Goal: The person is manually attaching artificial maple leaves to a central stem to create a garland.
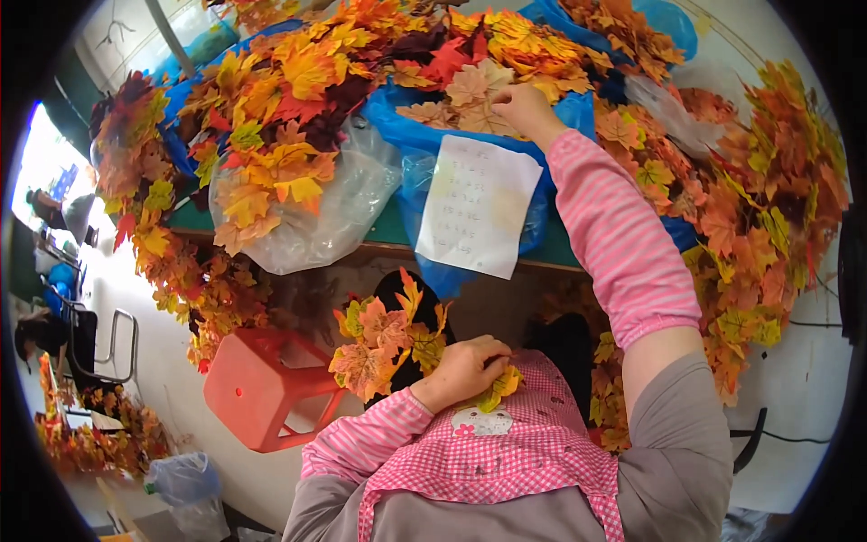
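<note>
Left hand (461,371) around one leaf sprig (383,334), right hand (529,110) narrow on tan leaves (473,90) in one blue bag (394,120)

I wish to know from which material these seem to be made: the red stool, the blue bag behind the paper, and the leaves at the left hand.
Red stool: probably moulded plastic, smooth, with rounded edges and a hole in its seat.
Blue bag: thin plastic film, by its shiny creases.
Leaves: perhaps fabric, fairly matte with blended colours; thin plastic is possible.
</note>
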The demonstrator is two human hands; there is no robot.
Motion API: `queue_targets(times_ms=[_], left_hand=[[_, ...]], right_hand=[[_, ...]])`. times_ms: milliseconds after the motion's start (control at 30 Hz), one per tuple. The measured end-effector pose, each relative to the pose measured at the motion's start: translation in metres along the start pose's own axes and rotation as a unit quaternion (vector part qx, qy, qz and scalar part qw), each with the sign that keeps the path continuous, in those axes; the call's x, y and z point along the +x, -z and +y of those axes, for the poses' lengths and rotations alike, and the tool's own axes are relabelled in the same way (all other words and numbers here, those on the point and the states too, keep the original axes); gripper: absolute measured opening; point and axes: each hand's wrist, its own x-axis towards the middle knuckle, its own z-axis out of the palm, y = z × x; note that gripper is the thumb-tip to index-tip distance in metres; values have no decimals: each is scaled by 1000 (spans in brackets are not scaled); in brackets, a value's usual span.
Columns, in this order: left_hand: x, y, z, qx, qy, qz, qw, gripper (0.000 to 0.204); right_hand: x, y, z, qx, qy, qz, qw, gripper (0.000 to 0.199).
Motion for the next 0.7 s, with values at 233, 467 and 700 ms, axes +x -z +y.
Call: queue_targets(times_ms=[233, 467, 700], left_hand=[[-15, 11, -8, -3, 21, 35, 999, 15], [-12, 0, -16, -19, -38, 27, 999, 15], [-13, -14, -5, -17, -24, -1, 1000, 15]], right_hand=[[36, -64, 9, -44, -73, -46, 995, 26], [41, 30, 75, 441, -193, 76, 873, 34], [-14, 94, 21, -82, 208, 255, 941, 23]])
